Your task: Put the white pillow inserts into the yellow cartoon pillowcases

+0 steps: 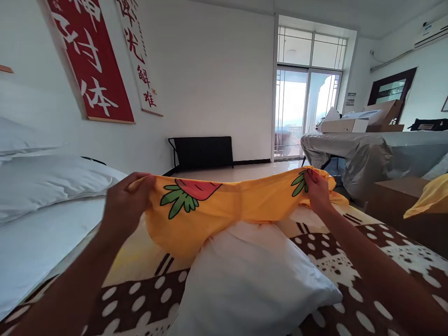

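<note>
A yellow pillowcase [224, 207] printed with red strawberries and green leaves is stretched wide in front of me. My left hand [124, 205] is closed on its left edge. My right hand [317, 189] is closed on its right edge. A white pillow [250, 275] lies below, on a brown, white-dotted bedspread [353, 261]. The pillow's far end sits inside the pillowcase's opening, under the yellow cloth.
White pillows [45, 179] are stacked at the left on a white sheet. A black rack [203, 151] stands by the far wall. At the right a silver-covered table [371, 154] carries cardboard boxes. More yellow cloth [429, 198] lies at the right edge. Glass doors are beyond.
</note>
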{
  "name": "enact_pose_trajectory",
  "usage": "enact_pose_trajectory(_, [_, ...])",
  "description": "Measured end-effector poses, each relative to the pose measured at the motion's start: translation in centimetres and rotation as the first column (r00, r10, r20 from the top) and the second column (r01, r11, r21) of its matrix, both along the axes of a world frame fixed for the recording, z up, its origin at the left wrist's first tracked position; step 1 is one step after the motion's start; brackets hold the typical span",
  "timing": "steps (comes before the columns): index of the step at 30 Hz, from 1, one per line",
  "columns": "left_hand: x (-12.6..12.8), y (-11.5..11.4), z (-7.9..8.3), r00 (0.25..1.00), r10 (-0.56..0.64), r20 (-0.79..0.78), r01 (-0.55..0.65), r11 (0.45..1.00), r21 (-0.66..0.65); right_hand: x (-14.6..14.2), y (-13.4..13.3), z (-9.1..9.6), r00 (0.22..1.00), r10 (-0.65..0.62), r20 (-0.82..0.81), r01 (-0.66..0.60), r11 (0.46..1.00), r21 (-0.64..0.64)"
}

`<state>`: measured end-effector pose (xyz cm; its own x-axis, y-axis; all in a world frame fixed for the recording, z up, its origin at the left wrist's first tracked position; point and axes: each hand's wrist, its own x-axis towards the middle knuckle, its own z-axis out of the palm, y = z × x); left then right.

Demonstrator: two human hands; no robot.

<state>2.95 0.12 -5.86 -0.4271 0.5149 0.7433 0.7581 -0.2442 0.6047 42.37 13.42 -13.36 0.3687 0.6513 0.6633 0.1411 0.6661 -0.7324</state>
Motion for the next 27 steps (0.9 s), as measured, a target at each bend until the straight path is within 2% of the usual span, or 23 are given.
enact_pose_trajectory(1, [0.1, 1.2, -0.4, 0.999, -0.002, 0.053, 0.001, 1.0, 0.025, -0.9, 0.9, -0.3, 0.997, -0.071, 0.024, 0.071, 0.997, -0.002])
enact_pose_trajectory(2, [0.0, 2.3, -0.8, 0.999, 0.025, 0.049, -0.026, 0.999, 0.038, -1.6, 1.7, -0.5, 0.981, -0.157, 0.118, 0.158, 0.987, 0.004])
enact_pose_trajectory(3, [-0.1, 3.3, -1.1, 0.997, 0.074, -0.003, -0.073, 0.996, 0.042, -2.0, 2.5, -0.6, 0.932, -0.245, 0.267, 0.247, 0.969, 0.027])
enact_pose_trajectory(4, [-0.3, 4.3, -1.4, 0.989, 0.124, -0.085, -0.121, 0.992, 0.042, -2.2, 3.2, -0.7, 0.837, -0.316, 0.446, 0.322, 0.944, 0.066])
enact_pose_trajectory(5, [-0.6, 5.2, -1.6, 0.971, 0.169, -0.166, -0.165, 0.986, 0.039, -2.3, 3.9, -0.8, 0.702, -0.361, 0.614, 0.38, 0.919, 0.106])
enact_pose_trajectory(7, [-1.2, 7.0, -1.7, 0.932, 0.216, -0.289, -0.226, 0.974, -0.001, -2.5, 5.5, -0.9, 0.421, -0.369, 0.829, 0.464, 0.873, 0.152])
enact_pose_trajectory(8, [-1.6, 8.0, -1.8, 0.915, 0.231, -0.331, -0.256, 0.966, -0.032, -2.7, 6.4, -1.0, 0.322, -0.352, 0.879, 0.505, 0.849, 0.155])
enact_pose_trajectory(10, [-2.5, 10.3, -2.3, 0.877, 0.257, -0.407, -0.333, 0.935, -0.126, -3.4, 8.5, -1.5, 0.217, -0.297, 0.93, 0.588, 0.8, 0.119])
enact_pose_trajectory(12, [-3.4, 12.9, -3.6, 0.856, 0.246, -0.455, -0.384, 0.891, -0.241, -4.4, 10.6, -2.6, 0.184, -0.202, 0.962, 0.637, 0.77, 0.04])
enact_pose_trajectory(14, [-4.3, 15.5, -6.0, 0.859, 0.235, -0.455, -0.416, 0.838, -0.354, -5.4, 12.5, -4.6, 0.188, -0.093, 0.978, 0.651, 0.758, -0.053])
enact_pose_trajectory(16, [-4.8, 17.6, -9.7, 0.878, 0.214, -0.428, -0.417, 0.78, -0.466, -6.5, 13.7, -7.7, 0.198, 0.011, 0.98, 0.635, 0.76, -0.137])
enact_pose_trajectory(18, [-4.8, 19.0, -14.2, 0.907, 0.15, -0.394, -0.376, 0.71, -0.596, -7.5, 14.1, -11.4, 0.203, 0.12, 0.972, 0.604, 0.766, -0.221])
enact_pose_trajectory(20, [-4.4, 19.5, -18.5, 0.936, 0.044, -0.35, -0.296, 0.639, -0.71, -8.3, 14.1, -14.9, 0.206, 0.225, 0.952, 0.57, 0.763, -0.304])
enact_pose_trajectory(22, [-3.9, 19.5, -21.7, 0.952, -0.027, -0.305, -0.234, 0.578, -0.781, -9.0, 14.1, -17.4, 0.21, 0.295, 0.932, 0.553, 0.751, -0.362])
enact_pose_trajectory(24, [-3.6, 19.3, -23.1, 0.958, -0.057, -0.28, -0.206, 0.542, -0.815, -9.3, 14.1, -18.6, 0.217, 0.326, 0.92, 0.554, 0.735, -0.391])
enact_pose_trajectory(27, [-3.8, 18.2, -22.5, 0.954, -0.11, -0.281, -0.185, 0.521, -0.833, -9.1, 13.7, -18.5, 0.243, 0.334, 0.911, 0.547, 0.728, -0.413])
